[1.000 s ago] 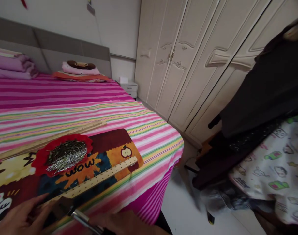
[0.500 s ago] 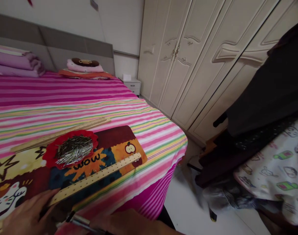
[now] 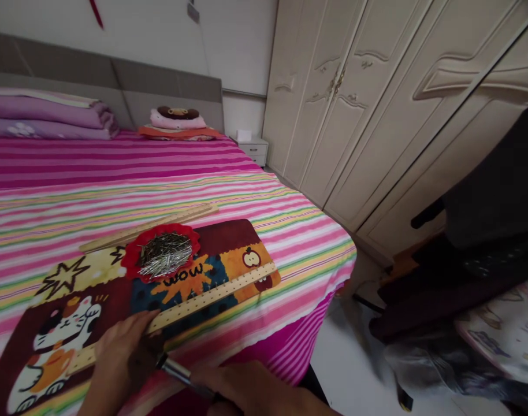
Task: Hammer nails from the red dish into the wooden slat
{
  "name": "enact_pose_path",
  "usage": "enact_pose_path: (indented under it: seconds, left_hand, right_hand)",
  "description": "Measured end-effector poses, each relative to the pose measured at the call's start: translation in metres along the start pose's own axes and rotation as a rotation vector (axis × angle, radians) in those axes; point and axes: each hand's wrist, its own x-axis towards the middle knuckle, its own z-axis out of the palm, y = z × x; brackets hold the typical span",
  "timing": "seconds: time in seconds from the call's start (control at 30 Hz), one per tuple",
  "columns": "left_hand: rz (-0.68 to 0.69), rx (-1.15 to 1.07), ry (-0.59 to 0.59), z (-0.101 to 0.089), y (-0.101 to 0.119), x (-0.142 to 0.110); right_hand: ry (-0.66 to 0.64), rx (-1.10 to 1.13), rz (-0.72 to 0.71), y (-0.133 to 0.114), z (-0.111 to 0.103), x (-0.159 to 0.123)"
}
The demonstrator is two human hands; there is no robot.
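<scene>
A pale wooden strip [image 3: 214, 296] with rows of small holes lies slantwise across a cartoon-printed mat [image 3: 223, 234]. My left hand [image 3: 124, 349] grips the strip near its left part, fingers closed over it; the strip shows again beyond the wrist. In my right hand [image 3: 257, 388], at the bottom centre, is a tool [image 3: 177, 368] with a shiny metal shaft and a dark tip, its kind unclear. Its tip points at the left hand's fingers, close below the strip. Behind the strip, a red scalloped dish [image 3: 132, 259] holds many thin silver nails or pins [image 3: 166, 254].
More wooden strips [image 3: 149, 227] lie behind the dish on the striped bed cover [image 3: 264, 202]. Folded bedding [image 3: 43, 118] rests by the headboard. The bed's edge drops to the floor on the right, where clothes [image 3: 489, 219] hang before a cream wardrobe [image 3: 354, 121].
The view has turned left, so the bed and mat appear farther right. Both hands also appear farther right and higher. My left hand still grips the strip, and my right still holds the tool.
</scene>
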Motion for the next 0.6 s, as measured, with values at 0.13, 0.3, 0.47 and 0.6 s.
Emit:
enact_pose_path:
  seconds: [0.13, 0.3, 0.47, 0.6]
  left_hand:
    - [0.018, 0.051, -0.084, 0.003, 0.012, 0.0]
    - [-0.015, 0.052, -0.101, 0.005, 0.021, -0.002]
    - [-0.037, -0.192, -0.096, -0.017, 0.018, 0.014]
    - [-0.131, -0.199, 0.022, -0.03, 0.023, 0.056]
  right_hand:
    - [0.036, -0.022, -0.019, 0.01, 0.009, 0.003]
    - [0.03, -0.027, -0.071, 0.013, 0.015, 0.009]
    - [0.063, 0.009, -0.056, 0.016, 0.013, 0.009]
    - [0.129, 0.021, -0.072, 0.023, 0.011, 0.009]
